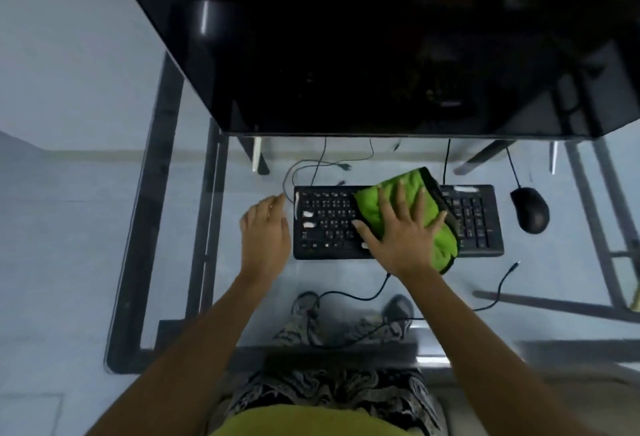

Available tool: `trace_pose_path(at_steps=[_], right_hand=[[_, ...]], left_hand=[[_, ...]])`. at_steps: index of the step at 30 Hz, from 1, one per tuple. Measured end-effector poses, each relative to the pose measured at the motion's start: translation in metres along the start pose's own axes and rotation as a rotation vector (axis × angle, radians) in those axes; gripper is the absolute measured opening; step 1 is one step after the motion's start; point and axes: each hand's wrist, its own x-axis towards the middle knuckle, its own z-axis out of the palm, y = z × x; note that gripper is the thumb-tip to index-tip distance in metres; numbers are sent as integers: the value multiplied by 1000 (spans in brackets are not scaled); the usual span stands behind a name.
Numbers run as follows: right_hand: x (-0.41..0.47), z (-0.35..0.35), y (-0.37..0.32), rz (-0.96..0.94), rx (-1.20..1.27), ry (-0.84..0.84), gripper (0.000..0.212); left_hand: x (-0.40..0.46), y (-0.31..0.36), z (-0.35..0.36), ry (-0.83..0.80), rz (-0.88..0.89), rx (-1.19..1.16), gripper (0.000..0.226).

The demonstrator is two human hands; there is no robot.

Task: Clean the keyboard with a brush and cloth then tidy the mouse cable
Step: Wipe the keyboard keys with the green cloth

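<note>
A black keyboard (325, 224) lies on a glass desk (104, 227) in front of me. A green cloth (436, 207) with a dark edge covers the keyboard's middle. My right hand (401, 231) lies flat on the cloth, fingers spread, pressing it onto the keys. My left hand (265, 227) rests on the glass just left of the keyboard, fingers loosely curled, holding nothing. A black mouse (530, 210) sits to the right of the keyboard, its cable (512, 165) running back under the monitor. No brush is in view.
A large dark monitor (363, 37) overhangs the back of the desk. Several loose cables lie behind the keyboard (311, 165) and in front of it (498, 290). Through the glass I see the desk frame (162, 158), my legs and shoes.
</note>
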Motion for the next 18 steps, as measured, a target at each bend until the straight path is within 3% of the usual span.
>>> trace_pose_path(at_steps=[3, 6, 13, 15, 18], right_hand=[[5, 2, -3, 5, -86, -20, 63], [9, 0, -14, -15, -194, 63, 59], [38, -11, -65, -45, 73, 179, 41], [44, -9, -87, -72, 41, 211, 35], [26, 6, -97, -177, -29, 228, 45]], left_hand=[[-13, -6, 20, -45, 11, 23, 38], [-17, -7, 27, -51, 22, 8, 44], [-16, -23, 38, 44, 89, 4, 42], [-17, -26, 42, 84, 109, 26, 41], [-21, -24, 48, 125, 78, 16, 42]])
